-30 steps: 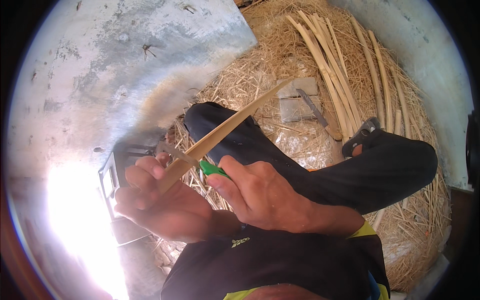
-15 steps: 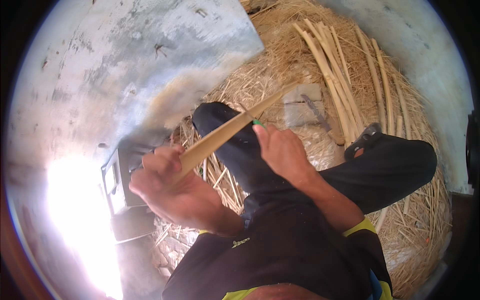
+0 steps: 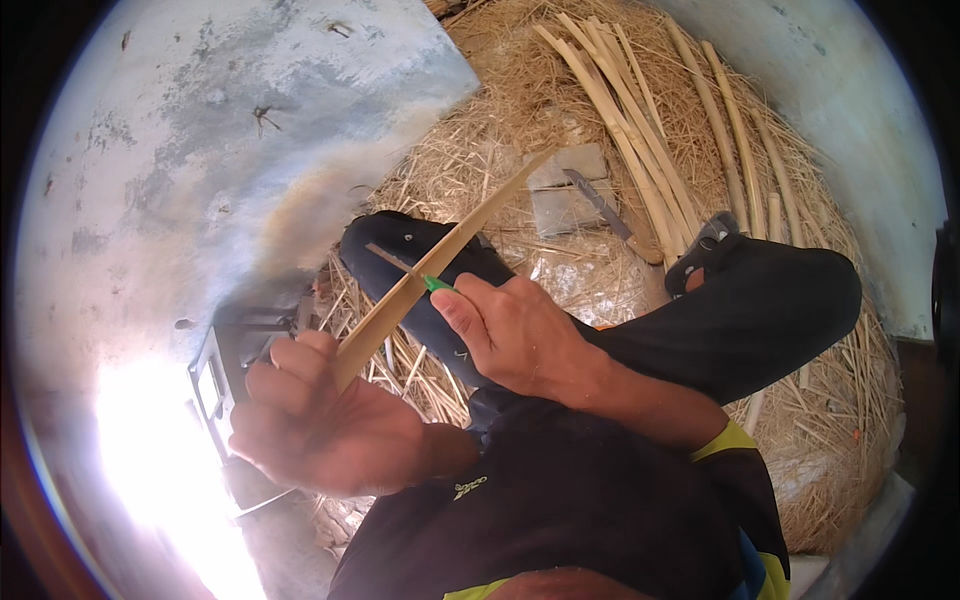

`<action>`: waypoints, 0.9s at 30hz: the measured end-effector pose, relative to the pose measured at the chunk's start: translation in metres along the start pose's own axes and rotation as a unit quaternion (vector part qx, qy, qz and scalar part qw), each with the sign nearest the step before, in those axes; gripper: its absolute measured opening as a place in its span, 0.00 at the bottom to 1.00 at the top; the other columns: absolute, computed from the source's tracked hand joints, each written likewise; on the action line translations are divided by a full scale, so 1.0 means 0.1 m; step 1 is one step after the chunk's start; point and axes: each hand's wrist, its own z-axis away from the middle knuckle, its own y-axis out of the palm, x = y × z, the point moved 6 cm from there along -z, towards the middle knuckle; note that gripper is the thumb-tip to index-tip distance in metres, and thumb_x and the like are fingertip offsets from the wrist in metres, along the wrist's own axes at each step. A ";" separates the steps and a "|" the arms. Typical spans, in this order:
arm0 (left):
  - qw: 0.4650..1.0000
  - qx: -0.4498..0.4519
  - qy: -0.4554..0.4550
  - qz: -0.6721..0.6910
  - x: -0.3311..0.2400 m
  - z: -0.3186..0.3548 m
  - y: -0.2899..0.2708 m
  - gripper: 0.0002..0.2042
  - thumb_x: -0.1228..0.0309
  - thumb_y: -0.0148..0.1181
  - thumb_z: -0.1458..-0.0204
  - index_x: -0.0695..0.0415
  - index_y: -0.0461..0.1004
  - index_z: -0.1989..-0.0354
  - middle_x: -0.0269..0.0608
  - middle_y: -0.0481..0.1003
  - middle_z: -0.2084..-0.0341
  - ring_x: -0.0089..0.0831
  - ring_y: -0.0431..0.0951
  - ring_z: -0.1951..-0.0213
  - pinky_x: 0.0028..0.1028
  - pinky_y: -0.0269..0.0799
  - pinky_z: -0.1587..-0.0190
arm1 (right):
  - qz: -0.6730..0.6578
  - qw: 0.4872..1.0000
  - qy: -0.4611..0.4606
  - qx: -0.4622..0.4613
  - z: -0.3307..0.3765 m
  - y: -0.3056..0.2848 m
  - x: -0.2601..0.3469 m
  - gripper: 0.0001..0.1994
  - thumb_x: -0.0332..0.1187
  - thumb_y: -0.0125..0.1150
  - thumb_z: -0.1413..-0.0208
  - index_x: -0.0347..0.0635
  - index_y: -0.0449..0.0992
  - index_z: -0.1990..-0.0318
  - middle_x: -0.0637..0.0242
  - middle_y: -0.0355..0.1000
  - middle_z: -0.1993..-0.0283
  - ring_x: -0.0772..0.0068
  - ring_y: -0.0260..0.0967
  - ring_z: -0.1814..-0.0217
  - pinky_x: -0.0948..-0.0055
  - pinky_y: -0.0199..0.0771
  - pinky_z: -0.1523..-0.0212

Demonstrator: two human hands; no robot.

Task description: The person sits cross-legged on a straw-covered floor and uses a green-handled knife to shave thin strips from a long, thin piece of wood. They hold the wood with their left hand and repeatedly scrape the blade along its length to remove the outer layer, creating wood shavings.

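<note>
The left hand is gripping the lower end of a long flat cane strip, fingers curled tight around it, in the lower left of the frame. The right hand is sitting just right of centre, closed around a green-handled knife, and is pressing its thin blade against the strip just above the left hand. The strip is slanting up from the left hand toward the upper middle of the frame, crossing over a bent knee in dark trousers. Beyond the hands, straw is covering the ground. A bundle of pale canes is lying at upper right, with flat grey slabs and a second blade beside it.
</note>
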 end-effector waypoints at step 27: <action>0.991 0.010 -0.049 0.123 0.10 0.01 -0.11 0.22 0.61 0.34 0.36 0.46 0.45 0.86 0.27 0.44 0.87 0.22 0.45 0.81 0.25 0.43 0.77 | 0.128 0.987 0.056 -0.082 -0.17 -0.16 -0.62 0.24 0.47 0.42 0.37 0.35 0.71 0.75 0.45 0.67 0.84 0.40 0.68 0.79 0.51 0.70 0.76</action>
